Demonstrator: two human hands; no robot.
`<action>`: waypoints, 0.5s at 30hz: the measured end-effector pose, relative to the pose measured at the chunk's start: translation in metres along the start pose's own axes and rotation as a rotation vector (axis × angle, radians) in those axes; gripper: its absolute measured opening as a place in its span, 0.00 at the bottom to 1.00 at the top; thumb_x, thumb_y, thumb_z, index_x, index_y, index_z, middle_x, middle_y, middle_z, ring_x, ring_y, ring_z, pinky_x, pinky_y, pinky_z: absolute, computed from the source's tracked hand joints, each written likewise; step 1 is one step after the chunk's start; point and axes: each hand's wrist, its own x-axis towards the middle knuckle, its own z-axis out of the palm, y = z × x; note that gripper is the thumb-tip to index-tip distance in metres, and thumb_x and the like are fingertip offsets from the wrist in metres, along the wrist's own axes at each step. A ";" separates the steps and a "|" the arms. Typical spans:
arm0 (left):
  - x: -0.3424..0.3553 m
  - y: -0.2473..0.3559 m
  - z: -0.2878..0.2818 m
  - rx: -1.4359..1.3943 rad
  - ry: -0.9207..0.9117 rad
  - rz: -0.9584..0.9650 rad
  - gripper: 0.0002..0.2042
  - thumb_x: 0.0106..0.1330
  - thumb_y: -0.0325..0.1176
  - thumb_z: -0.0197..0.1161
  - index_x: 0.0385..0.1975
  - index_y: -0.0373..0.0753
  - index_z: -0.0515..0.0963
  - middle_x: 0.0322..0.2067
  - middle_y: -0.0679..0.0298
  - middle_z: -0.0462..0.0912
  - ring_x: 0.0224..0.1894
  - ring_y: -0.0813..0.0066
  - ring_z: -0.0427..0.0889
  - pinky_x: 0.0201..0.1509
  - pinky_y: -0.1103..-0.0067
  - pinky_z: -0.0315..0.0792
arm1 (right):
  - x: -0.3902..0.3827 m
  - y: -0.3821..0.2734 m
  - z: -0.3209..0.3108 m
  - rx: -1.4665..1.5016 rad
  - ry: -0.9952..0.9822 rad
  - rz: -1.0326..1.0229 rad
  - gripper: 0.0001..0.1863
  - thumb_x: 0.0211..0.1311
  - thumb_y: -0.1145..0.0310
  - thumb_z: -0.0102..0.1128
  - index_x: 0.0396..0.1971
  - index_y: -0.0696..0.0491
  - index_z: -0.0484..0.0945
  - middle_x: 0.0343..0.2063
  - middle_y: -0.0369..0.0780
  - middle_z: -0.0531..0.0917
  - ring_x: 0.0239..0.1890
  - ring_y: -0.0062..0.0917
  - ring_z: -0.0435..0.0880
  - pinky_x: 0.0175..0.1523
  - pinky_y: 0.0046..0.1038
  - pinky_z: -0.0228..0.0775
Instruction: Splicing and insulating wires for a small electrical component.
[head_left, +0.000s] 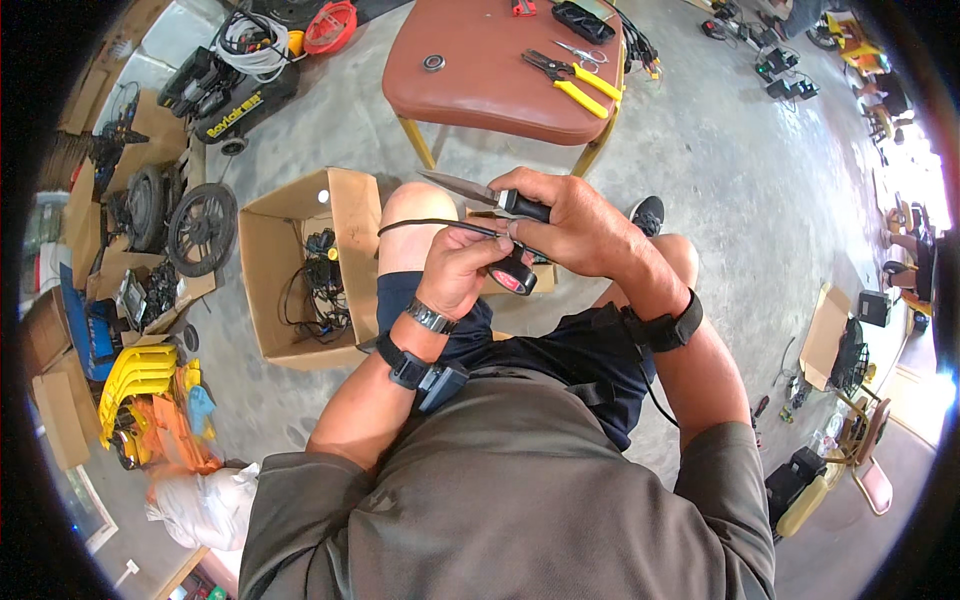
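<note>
My left hand (455, 268) pinches a thin black cable (425, 221) between thumb and fingers, above my lap. A roll of black electrical tape (514, 274) with a red-and-white core label hangs right by those fingertips. Wrapped around the black handle of a knife (527, 207) is my right hand (580, 225), and the knife's blade points left and slightly away from me. My right thumb reaches down to the cable beside the left fingertips. Where tape and cable meet is partly hidden by the fingers.
Ahead stands a brown padded stool (480, 75) bearing yellow-handled pliers (575, 82), small scissors (582, 54) and a metal ring (433, 63). An open cardboard box (262, 290) with cables is left of my knee. Wheels (202, 220) and yellow plastic parts (135, 380) lie farther left.
</note>
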 end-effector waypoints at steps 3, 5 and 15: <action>0.001 -0.002 0.004 -0.015 0.018 0.028 0.11 0.65 0.25 0.59 0.45 0.29 0.78 0.35 0.54 0.85 0.36 0.66 0.86 0.38 0.77 0.82 | 0.001 0.001 0.002 0.012 0.019 0.027 0.17 0.53 0.78 0.55 0.45 0.56 0.77 0.22 0.41 0.82 0.21 0.21 0.80 0.31 0.27 0.72; 0.003 -0.005 0.005 -0.021 0.037 0.066 0.11 0.65 0.24 0.60 0.45 0.30 0.79 0.34 0.55 0.85 0.35 0.68 0.86 0.34 0.79 0.82 | 0.002 -0.002 0.001 -0.054 0.011 0.058 0.17 0.55 0.76 0.57 0.47 0.57 0.76 0.26 0.41 0.82 0.27 0.21 0.80 0.35 0.27 0.73; 0.002 -0.006 0.001 -0.012 0.046 0.042 0.07 0.66 0.27 0.61 0.39 0.31 0.78 0.34 0.55 0.84 0.36 0.65 0.85 0.39 0.74 0.81 | -0.014 0.008 -0.018 -0.275 0.097 0.034 0.19 0.54 0.69 0.63 0.48 0.54 0.76 0.31 0.51 0.83 0.38 0.46 0.82 0.41 0.39 0.73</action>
